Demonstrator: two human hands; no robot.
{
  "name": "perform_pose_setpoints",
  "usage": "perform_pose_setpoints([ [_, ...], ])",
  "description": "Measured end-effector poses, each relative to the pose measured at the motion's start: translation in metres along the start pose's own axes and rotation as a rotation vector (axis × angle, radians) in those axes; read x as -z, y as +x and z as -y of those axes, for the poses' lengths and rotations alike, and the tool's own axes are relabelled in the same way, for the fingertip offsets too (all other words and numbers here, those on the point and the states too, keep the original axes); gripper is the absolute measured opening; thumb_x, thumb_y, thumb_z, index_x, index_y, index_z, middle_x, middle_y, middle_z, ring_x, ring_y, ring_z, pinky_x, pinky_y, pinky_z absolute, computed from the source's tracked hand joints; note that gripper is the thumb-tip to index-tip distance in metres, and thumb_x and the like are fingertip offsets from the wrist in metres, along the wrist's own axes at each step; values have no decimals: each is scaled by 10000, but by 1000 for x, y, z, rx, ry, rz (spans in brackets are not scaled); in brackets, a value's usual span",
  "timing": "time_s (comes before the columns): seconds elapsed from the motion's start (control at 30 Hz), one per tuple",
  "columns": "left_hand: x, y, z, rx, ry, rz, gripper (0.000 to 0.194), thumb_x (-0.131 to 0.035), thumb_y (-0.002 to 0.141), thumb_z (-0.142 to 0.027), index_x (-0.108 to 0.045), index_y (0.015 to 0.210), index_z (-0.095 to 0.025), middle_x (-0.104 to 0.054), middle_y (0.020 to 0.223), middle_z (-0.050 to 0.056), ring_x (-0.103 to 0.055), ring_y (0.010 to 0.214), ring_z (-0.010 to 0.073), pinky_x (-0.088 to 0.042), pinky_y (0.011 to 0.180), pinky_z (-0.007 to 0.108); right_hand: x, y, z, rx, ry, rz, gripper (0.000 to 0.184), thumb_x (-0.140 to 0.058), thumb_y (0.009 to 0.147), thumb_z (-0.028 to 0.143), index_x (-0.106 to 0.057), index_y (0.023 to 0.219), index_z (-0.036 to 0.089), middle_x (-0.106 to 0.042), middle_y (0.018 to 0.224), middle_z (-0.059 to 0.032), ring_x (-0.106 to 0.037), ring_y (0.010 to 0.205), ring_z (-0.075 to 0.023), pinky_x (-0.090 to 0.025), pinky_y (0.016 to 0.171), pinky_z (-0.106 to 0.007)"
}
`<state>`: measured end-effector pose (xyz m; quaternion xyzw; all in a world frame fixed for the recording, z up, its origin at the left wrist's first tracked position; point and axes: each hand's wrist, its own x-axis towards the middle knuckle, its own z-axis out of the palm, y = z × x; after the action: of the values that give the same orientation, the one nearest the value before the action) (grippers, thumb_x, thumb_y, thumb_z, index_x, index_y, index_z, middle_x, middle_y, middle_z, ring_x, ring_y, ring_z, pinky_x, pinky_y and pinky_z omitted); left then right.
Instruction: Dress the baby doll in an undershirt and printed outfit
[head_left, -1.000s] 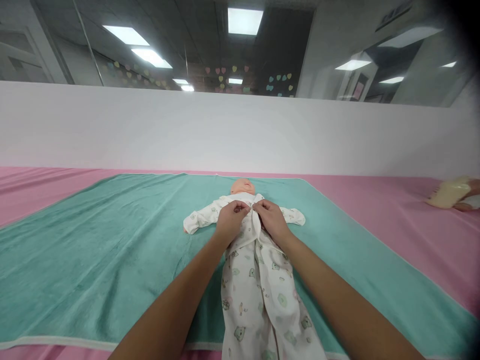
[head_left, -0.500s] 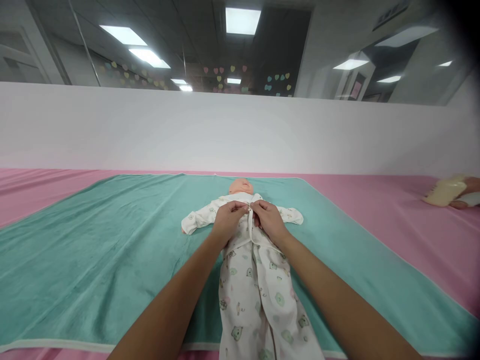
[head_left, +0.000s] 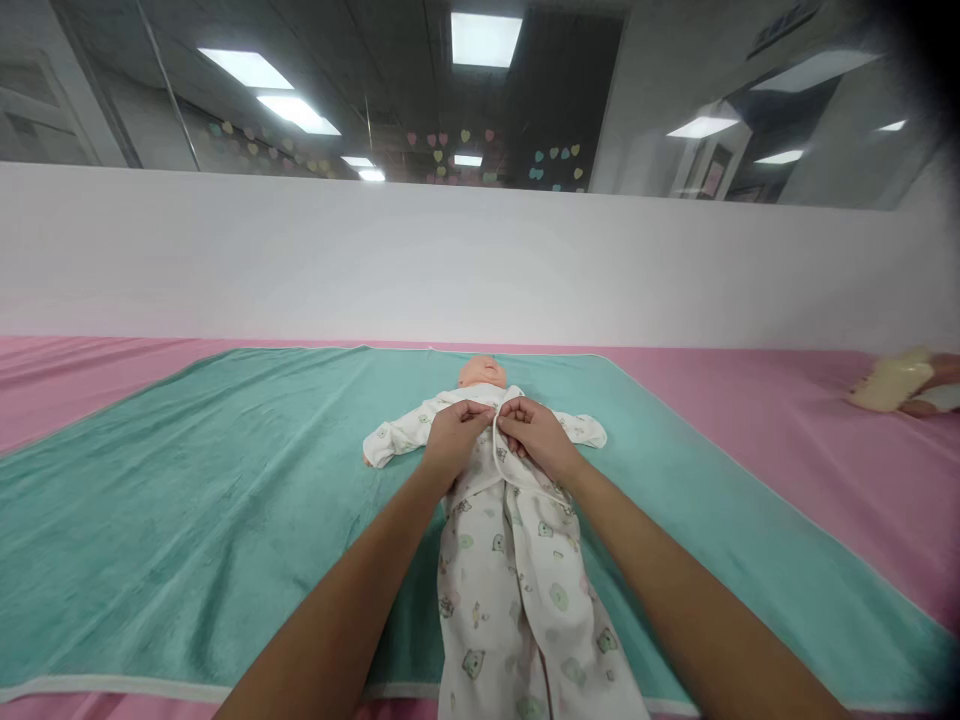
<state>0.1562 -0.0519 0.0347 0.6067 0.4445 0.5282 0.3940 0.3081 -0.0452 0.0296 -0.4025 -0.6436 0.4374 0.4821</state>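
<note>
L hand (head_left: pixel 450 437) + R hand (head_left: pixel 534 436) pinching romper (head_left: pixel 510 560) front edges at doll (head_left: pixel 484 372) chest | collar nearly shut | lower front appears closed

Both forearms reach forward and converge. The left hand (head_left: pixel 452 433) and right hand (head_left: pixel 534 435) sit close together, knuckles up, fingers (head_left: pixel 474 409) curled inward, pinching, fingertips nearly meeting.
</note>
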Motion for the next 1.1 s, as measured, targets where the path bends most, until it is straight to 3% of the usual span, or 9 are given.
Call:
perform_pose_setpoints([
  [0.4,-1,0,-2,-5,44,16,191,-574,730,-358,-643,767,-184,-671,815,20,-601,795,176,-455,695,269,-3,-2,3,14,-84,-20,251,-598,723,412,-521,838,202,-498,619,52,-459,453,-69,-355,391,-184],
  [0.73,-3,-2,-2,-74,209,-15,167,-518,724,-216,-619,856,-196,-636,762,-2,-569,704,138,-442,662,254,-2,0,-1,47,-59,2,170,-495,789,365,-512,837,203,-495,604,52,-453,431,-68,-343,385,-183],
  [1.1,-3,-1,5,-146,221,-20,185,-495,736,-200,-602,886,-214,-621,762,-14,-560,712,130,-438,671,250,-2,1,-3,27,-88,-17,114,-509,768,304,-515,831,209,-518,615,50,-457,420,-70,-352,384,-188],
])
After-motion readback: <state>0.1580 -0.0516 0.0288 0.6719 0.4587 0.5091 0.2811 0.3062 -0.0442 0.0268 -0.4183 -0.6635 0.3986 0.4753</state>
